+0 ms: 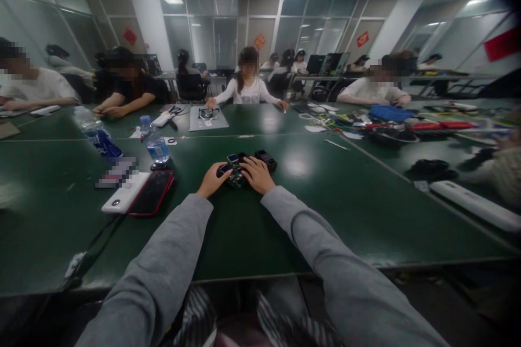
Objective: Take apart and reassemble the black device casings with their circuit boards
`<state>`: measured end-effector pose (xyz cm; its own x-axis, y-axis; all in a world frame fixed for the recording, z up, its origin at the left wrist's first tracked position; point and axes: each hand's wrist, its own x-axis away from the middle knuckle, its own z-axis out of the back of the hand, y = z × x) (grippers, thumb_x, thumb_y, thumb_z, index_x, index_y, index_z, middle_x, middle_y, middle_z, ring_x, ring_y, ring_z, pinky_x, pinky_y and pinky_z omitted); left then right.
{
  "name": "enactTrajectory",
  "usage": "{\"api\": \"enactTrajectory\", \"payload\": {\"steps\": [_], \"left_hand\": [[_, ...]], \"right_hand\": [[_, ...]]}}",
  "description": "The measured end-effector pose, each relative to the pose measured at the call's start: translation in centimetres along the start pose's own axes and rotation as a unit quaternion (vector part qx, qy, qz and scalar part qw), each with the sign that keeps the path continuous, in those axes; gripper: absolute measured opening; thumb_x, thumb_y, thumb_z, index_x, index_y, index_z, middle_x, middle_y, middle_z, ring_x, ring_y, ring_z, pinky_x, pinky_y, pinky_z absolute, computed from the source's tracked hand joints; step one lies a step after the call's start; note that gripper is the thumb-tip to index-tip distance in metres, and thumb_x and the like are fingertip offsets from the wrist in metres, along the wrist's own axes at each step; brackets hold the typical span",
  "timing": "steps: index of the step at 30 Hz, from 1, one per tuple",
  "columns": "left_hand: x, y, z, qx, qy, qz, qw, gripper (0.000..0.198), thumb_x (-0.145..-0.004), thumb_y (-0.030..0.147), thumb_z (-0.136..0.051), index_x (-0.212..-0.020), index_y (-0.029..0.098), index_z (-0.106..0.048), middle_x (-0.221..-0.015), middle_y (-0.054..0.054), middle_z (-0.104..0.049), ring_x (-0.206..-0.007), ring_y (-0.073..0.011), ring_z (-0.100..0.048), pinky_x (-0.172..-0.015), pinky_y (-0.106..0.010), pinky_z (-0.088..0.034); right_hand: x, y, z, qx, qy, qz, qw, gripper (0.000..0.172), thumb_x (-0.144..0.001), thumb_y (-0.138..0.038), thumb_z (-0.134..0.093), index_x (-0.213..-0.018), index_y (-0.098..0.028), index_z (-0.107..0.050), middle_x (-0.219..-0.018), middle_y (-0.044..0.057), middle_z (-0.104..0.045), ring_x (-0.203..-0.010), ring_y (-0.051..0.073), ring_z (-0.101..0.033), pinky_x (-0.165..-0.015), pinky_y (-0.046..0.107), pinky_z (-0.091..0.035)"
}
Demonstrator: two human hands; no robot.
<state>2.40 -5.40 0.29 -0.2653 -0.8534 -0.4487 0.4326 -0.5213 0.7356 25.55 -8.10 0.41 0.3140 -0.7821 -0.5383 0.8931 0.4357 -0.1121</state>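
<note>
In the head view, a cluster of small dark blocks (236,180) with green and bluish parts lies on the table in front of me. My left hand (213,180) is at its left side, thumb and fingers curled around a small dark block (224,169). Over the cluster's right side lies my right hand (259,175), palm down with fingers apart, touching the pieces. A square block with a bluish face (233,158) shows between the hands. Just beyond my right hand sits a black block with a ridged top (266,159). My fingers hide part of the cluster.
Left of me on the green table (325,217) are a red-edged phone (152,193), a white power bank (122,195) and two water bottles (154,141). Tangled cables (345,122) and a white power strip (474,203) lie to the right. A person (248,87) sits opposite.
</note>
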Motion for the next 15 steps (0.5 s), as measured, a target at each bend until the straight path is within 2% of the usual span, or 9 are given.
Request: {"api": "enactTrajectory", "payload": {"steps": [2, 5, 10, 15], "left_hand": [[0.5, 0.1, 0.0, -0.007, -0.006, 0.024, 1.0, 0.04, -0.093, 0.044, -0.064, -0.126, 0.021, -0.063, -0.121, -0.009, -0.068, -0.11, -0.0257, -0.065, -0.099, -0.04, -0.05], [1.4, 0.2, 0.6, -0.031, -0.003, 0.025, 0.999, 0.038, -0.094, 0.041, -0.063, -0.127, 0.022, -0.063, -0.122, -0.008, -0.07, -0.108, -0.0248, -0.067, -0.097, -0.039, -0.051], [3.4, 0.5, 2.0, -0.039, 0.02, 0.039, 0.998, 0.04, -0.092, 0.042, -0.064, -0.125, 0.02, -0.064, -0.121, -0.009, -0.07, -0.107, -0.024, -0.067, -0.099, -0.038, -0.05], [3.4, -0.3, 2.0, 0.018, 0.01, 0.023, 1.0, 0.054, -0.079, 0.045, -0.078, -0.123, 0.018, -0.063, -0.119, -0.012, -0.069, -0.11, -0.0268, -0.066, -0.1, -0.042, -0.049]], "right_hand": [[0.3, -0.1, 0.0, -0.02, 0.011, -0.006, 1.0, 0.038, -0.107, -0.042, -0.038, -0.13, -0.025, -0.062, -0.148, 0.005, -0.053, -0.14, 0.025, -0.043, -0.116, 0.047, -0.029], [1.4, -0.9, 0.4, -0.039, 0.029, -0.009, 0.999, 0.036, -0.105, -0.044, -0.042, -0.124, -0.022, -0.064, -0.144, 0.008, -0.057, -0.138, 0.025, -0.046, -0.116, 0.045, -0.03], [4.0, -3.8, 2.1, -0.052, 0.031, -0.038, 0.997, 0.033, -0.1, -0.043, -0.054, -0.12, -0.019, -0.064, -0.132, 0.012, -0.064, -0.132, 0.027, -0.052, -0.114, 0.046, -0.032], [5.3, -5.7, 3.5, -0.043, 0.03, -0.021, 0.998, 0.027, -0.096, -0.038, -0.06, -0.114, -0.018, -0.065, -0.122, 0.011, -0.069, -0.117, 0.024, -0.063, -0.105, 0.04, -0.044]]}}
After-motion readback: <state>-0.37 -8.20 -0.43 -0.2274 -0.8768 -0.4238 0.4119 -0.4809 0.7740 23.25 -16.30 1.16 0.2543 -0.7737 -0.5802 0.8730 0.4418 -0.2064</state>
